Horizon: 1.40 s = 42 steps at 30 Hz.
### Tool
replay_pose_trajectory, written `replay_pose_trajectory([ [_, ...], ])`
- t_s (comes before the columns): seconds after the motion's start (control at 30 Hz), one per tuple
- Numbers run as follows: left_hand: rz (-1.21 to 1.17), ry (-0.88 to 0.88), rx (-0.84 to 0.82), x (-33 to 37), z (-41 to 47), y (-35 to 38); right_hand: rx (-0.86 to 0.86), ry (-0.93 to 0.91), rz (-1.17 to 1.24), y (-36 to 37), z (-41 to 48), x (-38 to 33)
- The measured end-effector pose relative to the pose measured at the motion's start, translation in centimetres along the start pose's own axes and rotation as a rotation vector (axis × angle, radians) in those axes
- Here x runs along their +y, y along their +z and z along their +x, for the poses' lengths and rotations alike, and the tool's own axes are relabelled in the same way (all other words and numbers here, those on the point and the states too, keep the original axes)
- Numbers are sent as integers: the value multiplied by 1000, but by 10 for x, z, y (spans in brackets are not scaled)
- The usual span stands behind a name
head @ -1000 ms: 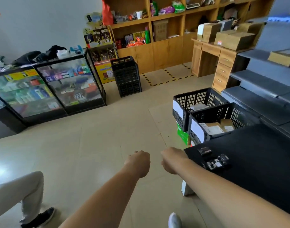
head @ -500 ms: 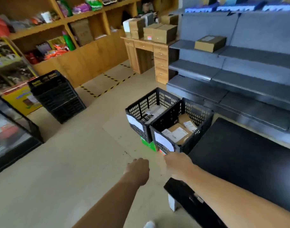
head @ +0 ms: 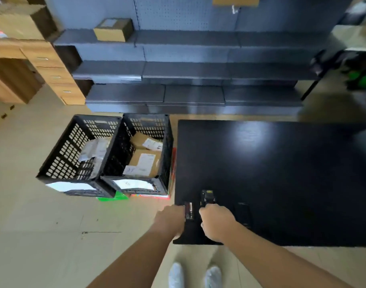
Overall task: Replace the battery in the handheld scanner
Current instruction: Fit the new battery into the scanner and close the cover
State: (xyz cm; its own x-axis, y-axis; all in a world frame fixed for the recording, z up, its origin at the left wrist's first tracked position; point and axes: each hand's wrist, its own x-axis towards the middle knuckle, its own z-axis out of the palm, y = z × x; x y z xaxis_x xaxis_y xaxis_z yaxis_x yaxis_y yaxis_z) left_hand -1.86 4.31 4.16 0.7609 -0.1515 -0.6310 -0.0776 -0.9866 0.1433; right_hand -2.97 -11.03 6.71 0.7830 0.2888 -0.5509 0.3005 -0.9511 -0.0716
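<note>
A black handheld scanner [head: 207, 198] lies near the front left corner of a black desk [head: 281, 173]. The person's right hand [head: 216, 222] is curled over its near end, seemingly gripping it. Just to its left a flat black battery [head: 189, 210] with a label touches the left hand [head: 170, 220], whose fingers are hidden, so I cannot tell its grip. This looks like the start: picking up the parts. Next probably comes opening the battery compartment. Two black crates [head: 107, 154] of parcels stand beside the desk.
</note>
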Motion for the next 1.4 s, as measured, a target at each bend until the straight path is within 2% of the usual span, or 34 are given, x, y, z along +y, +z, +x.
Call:
replay_pose_trajectory([
  [0.1,-63,19,-15,-6,6,20,-38,43,76,21,9,-8],
  [0.3,-585,-81,139,-12,37,52,-20,239,458,50,46,-15],
  [0.5,-838,-139,258,-1,52,73,22,353,615,72,76,-21],
  [0.9,-990,-275,288,6,64,82,38,441,806,85,91,-18],
  [1.07,-1081,-394,375,9,64,77,144,498,977,86,89,-18],
  [1.27,-1189,-358,448,41,51,60,287,571,1116,72,64,12],
  [1.4,-1192,-322,395,71,43,66,300,647,1270,84,42,47],
])
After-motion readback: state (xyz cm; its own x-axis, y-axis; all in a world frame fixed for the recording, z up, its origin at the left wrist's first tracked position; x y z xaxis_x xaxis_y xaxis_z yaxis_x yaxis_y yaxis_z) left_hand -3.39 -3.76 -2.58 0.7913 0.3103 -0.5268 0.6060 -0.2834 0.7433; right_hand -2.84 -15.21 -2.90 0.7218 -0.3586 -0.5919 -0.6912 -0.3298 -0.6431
